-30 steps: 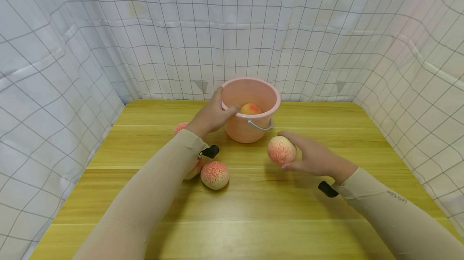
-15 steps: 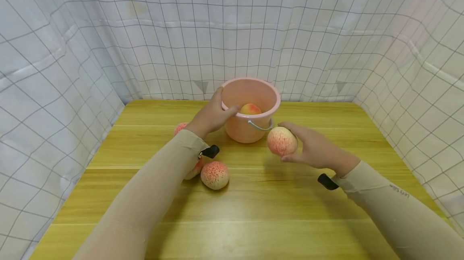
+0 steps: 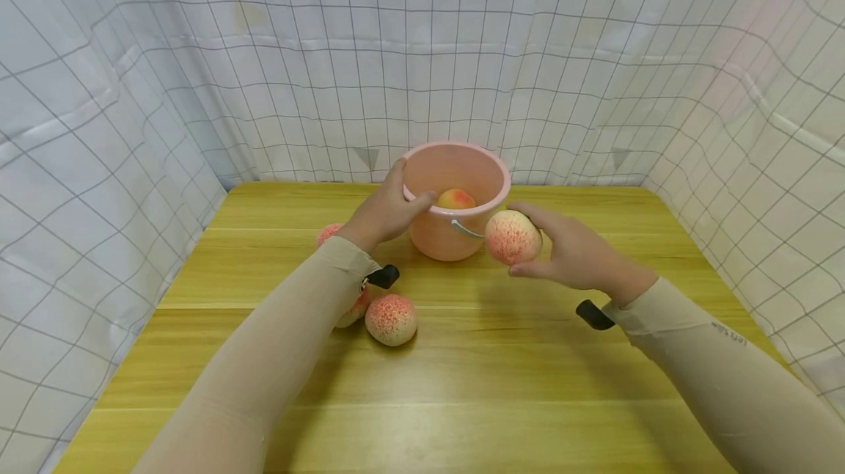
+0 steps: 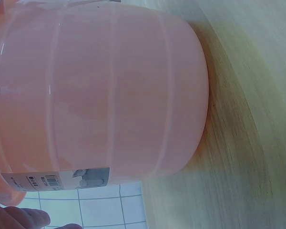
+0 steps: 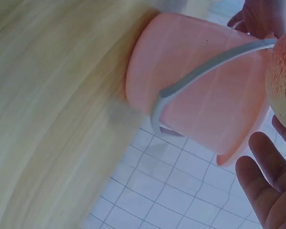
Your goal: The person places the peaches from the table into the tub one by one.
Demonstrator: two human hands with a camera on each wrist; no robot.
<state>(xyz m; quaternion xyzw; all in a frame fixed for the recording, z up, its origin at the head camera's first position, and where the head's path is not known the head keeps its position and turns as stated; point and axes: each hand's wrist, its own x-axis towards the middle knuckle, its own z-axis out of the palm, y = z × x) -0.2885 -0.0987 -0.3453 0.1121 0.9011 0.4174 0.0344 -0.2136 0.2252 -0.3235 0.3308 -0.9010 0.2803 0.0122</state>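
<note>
A pink bucket (image 3: pixel 441 238) with a grey handle (image 5: pixel 214 62) stands upright at the back of the table, one peach (image 3: pixel 456 199) inside it. My left hand (image 3: pixel 386 211) grips the left side of its rim, thumb over the edge. In my right hand (image 3: pixel 581 250) a pale peach with red speckles (image 3: pixel 513 238) is held between thumb and fingers, in the air just right of the bucket and in front of it. The left wrist view is mostly filled by the bucket's wall (image 4: pixel 100 95), with a printed label (image 4: pixel 57 180) on it.
On the table lie a speckled peach (image 3: pixel 392 320), another peach (image 3: pixel 356 310) partly behind my left sleeve, and a third (image 3: pixel 327 233) beyond that forearm. White grid-patterned curtains (image 3: pixel 455 56) enclose the wooden table (image 3: pixel 462 400) at the back and sides.
My right hand has lifted the peach higher and farther back, up beside the bucket, where it now covers part of the handle. The left hand and the bucket stay where they were.
</note>
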